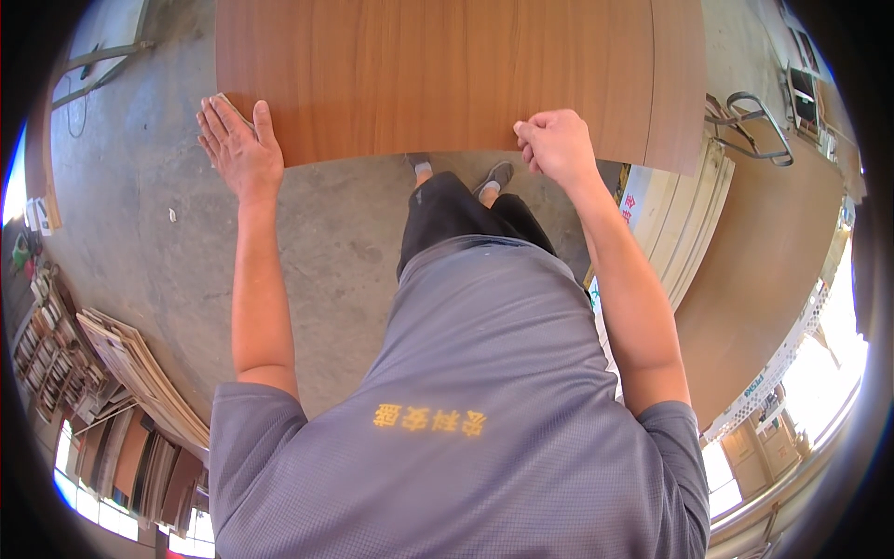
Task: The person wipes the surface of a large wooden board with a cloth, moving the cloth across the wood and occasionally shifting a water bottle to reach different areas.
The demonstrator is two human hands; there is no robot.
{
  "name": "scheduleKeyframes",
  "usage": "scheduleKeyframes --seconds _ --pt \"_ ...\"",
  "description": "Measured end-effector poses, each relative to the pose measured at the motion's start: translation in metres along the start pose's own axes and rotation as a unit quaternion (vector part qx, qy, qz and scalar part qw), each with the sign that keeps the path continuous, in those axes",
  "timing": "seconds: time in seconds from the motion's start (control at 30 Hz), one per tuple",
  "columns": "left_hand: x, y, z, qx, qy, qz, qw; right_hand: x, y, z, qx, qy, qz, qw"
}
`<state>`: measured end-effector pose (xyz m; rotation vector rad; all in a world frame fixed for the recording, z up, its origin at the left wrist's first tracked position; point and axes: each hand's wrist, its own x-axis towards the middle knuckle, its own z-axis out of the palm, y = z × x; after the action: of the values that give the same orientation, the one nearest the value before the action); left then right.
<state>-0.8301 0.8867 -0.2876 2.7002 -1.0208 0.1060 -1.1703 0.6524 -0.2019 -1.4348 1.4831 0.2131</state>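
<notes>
A wide brown wood-grain panel (428, 74) spans the top of the head view, its near edge facing me. At its near left corner lies my left hand (240, 149), fingers stretched out and thumb apart. A thin pale edge of something (237, 109) shows between that hand and the panel; its kind is unclear. My right hand (557, 144) is closed above the near edge, right of the middle, thumb and fingers pressed together. Whatever it may hold is hidden. A dark line runs along the panel's right side.
Stacked pale boards (684, 219) and a large brown sheet (764, 270) lie at the right. A bent metal frame (759, 130) stands by the panel's right side. Boards lean at the lower left (140, 363). My feet are on the concrete floor (345, 224) below the panel.
</notes>
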Motion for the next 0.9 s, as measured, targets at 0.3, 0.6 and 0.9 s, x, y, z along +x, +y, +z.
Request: scheduleKeyframes --seconds 0.3,0.6,0.9 --pt "0.001 0.002 0.0 -0.007 -0.005 -0.006 1.0 -0.002 -0.003 0.0 -0.006 0.004 -0.003 1.0" --pt "0.001 0.003 -0.003 -0.014 -0.01 -0.008 1.0 0.003 0.014 -0.016 0.057 0.027 0.014 0.998" --pt "-0.001 0.001 -0.002 -0.013 -0.008 -0.006 1.0 -0.001 0.008 -0.011 0.015 0.025 -0.001 1.0"
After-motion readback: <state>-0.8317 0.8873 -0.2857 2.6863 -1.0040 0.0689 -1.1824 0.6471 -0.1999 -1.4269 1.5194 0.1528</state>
